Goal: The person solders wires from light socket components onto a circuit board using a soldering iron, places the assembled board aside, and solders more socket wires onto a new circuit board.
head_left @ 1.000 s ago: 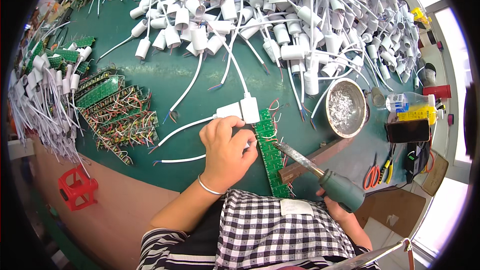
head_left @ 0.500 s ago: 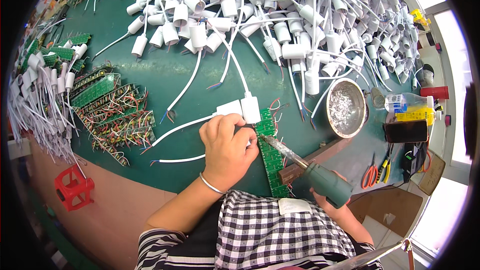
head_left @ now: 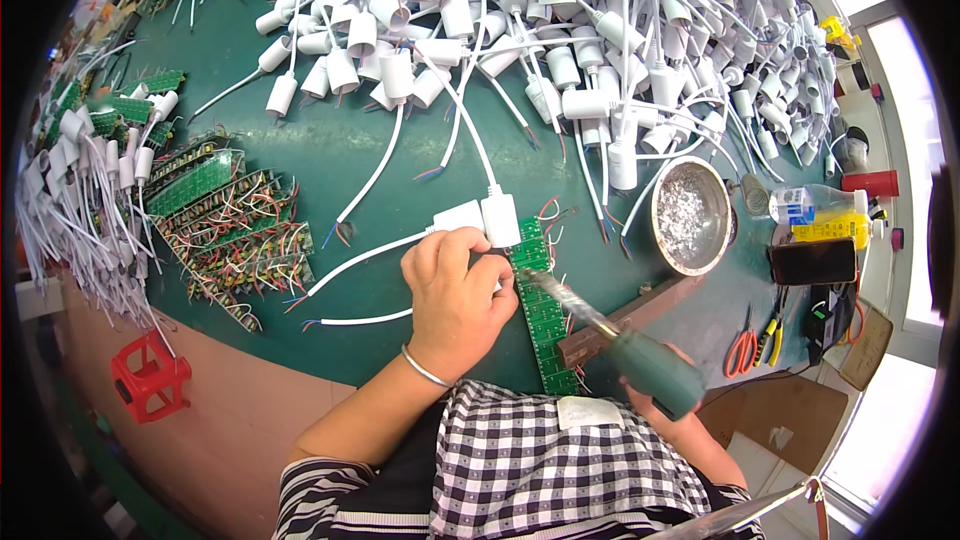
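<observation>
- A green circuit-board strip (head_left: 546, 325) is laid lengthwise on the green tabletop (head_left: 390, 210), just in front of the apron, with thin red and white wires along its right edge.
- A white cable (head_left: 365, 319) is pinched by the left hand (head_left: 458, 290), whose fingers are curled nearly closed at the board's left edge (a small white end is seen at the fingertips).
- A soldering iron (head_left: 655, 375) is gripped by the right hand (head_left: 640, 400), which is partly hidden behind the green handle; the iron's tip is held over the board near the left fingertips, though contact cannot be told.
- A white lamp holder (head_left: 501, 218) is set by the board's upper end.
- A brown bar (head_left: 632, 322) and a metal bowl (head_left: 691, 216) of silvery bits are placed to the right.
- Orange-handled pliers (head_left: 741, 352) are left farther right.
- White lamp holders (head_left: 560, 70) are heaped at the far side.
</observation>
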Demonstrator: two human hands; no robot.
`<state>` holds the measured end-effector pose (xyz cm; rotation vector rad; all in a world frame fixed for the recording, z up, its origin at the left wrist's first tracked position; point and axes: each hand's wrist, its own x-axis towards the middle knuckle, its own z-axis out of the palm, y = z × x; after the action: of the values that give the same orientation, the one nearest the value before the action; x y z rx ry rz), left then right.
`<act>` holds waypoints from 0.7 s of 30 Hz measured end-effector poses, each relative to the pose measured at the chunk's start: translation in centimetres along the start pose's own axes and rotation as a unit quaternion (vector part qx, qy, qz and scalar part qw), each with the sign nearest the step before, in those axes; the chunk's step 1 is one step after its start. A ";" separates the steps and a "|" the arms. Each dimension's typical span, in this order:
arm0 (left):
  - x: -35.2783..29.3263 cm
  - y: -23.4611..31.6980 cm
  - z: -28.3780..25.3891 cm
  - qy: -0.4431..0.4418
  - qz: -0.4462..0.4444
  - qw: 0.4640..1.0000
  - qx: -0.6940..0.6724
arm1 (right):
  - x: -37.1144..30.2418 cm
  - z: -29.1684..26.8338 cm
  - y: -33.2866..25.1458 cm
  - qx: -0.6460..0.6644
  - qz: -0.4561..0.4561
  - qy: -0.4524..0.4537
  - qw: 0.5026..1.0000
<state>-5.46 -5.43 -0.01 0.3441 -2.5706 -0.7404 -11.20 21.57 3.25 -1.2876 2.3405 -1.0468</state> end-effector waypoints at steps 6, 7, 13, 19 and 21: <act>0.1 0.2 0.0 0.000 0.007 1.000 0.007 | -2.1 1.4 0.0 0.205 0.116 0.240 0.942; 0.0 0.2 0.0 0.000 0.004 1.000 0.010 | -0.9 1.3 -1.2 0.265 0.147 0.279 0.911; -0.2 0.4 -0.1 0.001 0.006 0.999 0.039 | -0.4 1.1 -0.6 0.266 0.116 0.330 0.898; -0.3 1.0 -0.3 -0.013 0.001 0.998 0.058 | -1.8 1.0 0.2 0.311 0.144 0.313 0.886; -0.4 1.3 -1.2 -0.024 -0.012 0.998 0.062 | -1.9 1.2 0.8 0.317 0.145 0.320 0.881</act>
<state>-4.64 -4.73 1.50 0.4016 -2.6699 -0.6054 -9.97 22.80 1.70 -0.3516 2.1428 -2.1162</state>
